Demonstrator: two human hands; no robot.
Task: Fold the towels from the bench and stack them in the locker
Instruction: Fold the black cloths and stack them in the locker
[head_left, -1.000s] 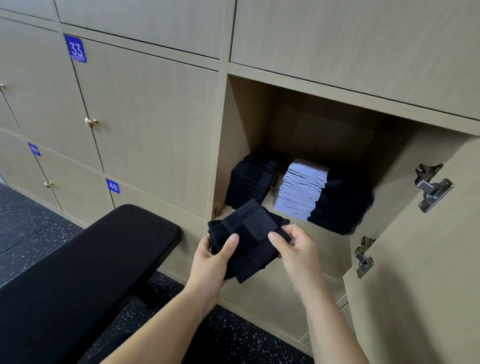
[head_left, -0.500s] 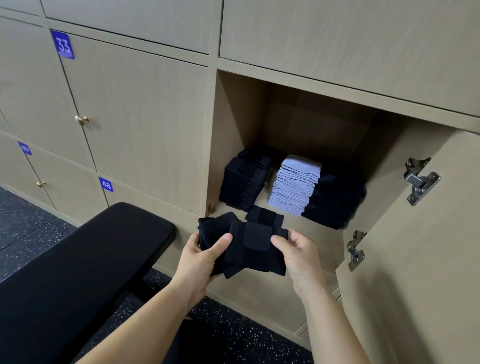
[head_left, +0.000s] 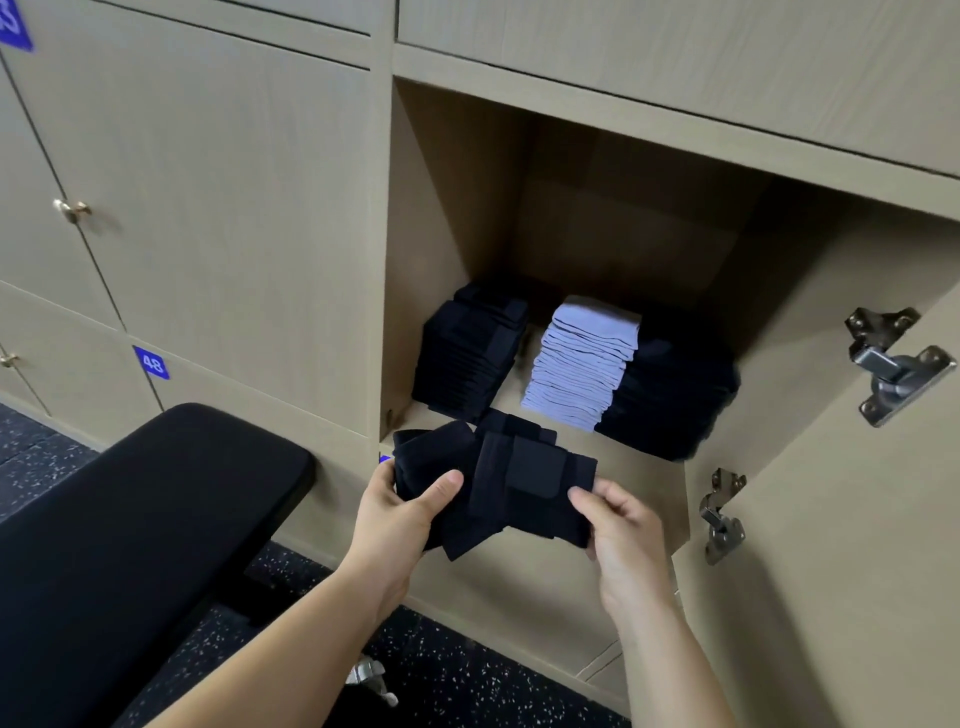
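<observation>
just in front of the open locker's lower front edge, the left hand (head_left: 400, 514) and the right hand (head_left: 623, 540) hold a black towel (head_left: 519, 483) between them, clear of the bench and not yet on the locker's base. the left hand grips the towel's left end, thumb on top and fingers curled underneath. the right hand pinches the right end, thumb above and fingers below. the towel is partly folded, its layers overlapping unevenly, and one corner hangs down between the hands. behind it, inside the locker (head_left: 457, 208), three piles stand on the base. a black pile (head_left: 470, 353) sits by the left wall, a pale grey pile (head_left: 582, 364) in the middle, and a second black pile (head_left: 670, 400) touches the pale one on its right, reaching close to the front edge. a narrow strip of bare base separates the left pile from the pale one. at the right the locker door (head_left: 831, 545) stands swung open, with an upper hinge (head_left: 893, 364) and a lower hinge (head_left: 722, 514) on its inner side. to the left, the black padded bench (head_left: 145, 519) ends near the left hand. beyond it are closed doors with a blue label (head_left: 151, 362) reading 48 and a brass knob (head_left: 71, 209). below lies a dark speckled floor (head_left: 467, 675).
</observation>
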